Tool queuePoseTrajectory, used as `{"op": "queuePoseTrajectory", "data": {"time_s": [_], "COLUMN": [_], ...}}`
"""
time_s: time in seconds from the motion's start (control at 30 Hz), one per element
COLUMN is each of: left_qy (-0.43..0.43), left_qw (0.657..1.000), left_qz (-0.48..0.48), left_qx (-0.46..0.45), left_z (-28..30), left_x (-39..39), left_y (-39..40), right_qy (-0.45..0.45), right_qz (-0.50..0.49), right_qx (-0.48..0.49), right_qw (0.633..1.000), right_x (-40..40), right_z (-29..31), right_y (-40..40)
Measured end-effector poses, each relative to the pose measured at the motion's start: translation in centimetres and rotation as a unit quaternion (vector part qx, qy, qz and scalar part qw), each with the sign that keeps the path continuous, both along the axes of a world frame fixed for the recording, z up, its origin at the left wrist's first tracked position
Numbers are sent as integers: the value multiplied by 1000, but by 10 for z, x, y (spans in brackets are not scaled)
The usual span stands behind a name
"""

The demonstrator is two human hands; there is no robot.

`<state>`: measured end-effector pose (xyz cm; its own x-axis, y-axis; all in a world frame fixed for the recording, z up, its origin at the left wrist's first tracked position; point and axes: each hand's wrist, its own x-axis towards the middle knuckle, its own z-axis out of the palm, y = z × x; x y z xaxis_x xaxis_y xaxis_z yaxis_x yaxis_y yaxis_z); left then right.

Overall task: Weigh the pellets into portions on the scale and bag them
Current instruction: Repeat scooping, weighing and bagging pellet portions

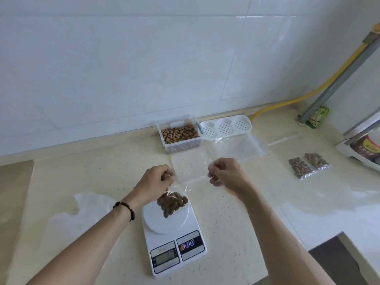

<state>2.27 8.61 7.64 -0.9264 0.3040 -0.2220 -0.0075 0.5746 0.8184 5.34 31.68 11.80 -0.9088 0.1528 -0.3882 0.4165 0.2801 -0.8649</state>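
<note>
Centrally, a clear bag (186, 177) is held above the white scale (174, 241). Left hand (157, 178) and right hand (225, 172) each pinch its upper edge with curled fingers, stretching the film between them. A portion of brown pellets (171, 203) hangs in the bag's lower end, over the scale's round plate. Behind, against the wall, a clear box (178, 133) holds more pellets. To the right, two filled bags (308, 164) lie side by side on the counter (92, 171).

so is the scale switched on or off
On: the scale shows dark digits on its display, though they are too blurred to read. The bag of pellets hangs over its platform, held at the top by both hands.
</note>
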Motion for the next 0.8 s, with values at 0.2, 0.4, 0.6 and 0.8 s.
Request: {"op": "queuePoseTrajectory", "data": {"time_s": [0.2, 0.4, 0.6, 0.8], "left_qy": [-10, 123, 229, 203], "left_qw": [997, 973, 939, 925], "left_qz": [-15, -14, -26, -35], "left_qx": [-80, -196, -255, -320], "left_z": [-30, -40, -56, -79], "left_x": [11, 6, 37, 83], "left_y": [-14, -11, -33, -60], "right_qy": [-96, -99, 15, 117], "right_qz": [-69, -81, -9, 161], "right_qx": [-51, 58, 294, 418], "right_qw": [992, 990, 956, 886], "right_x": [11, 2, 6, 14], "right_z": [-54, -79, -80, -74], "right_y": [-16, -23, -27, -50]}}
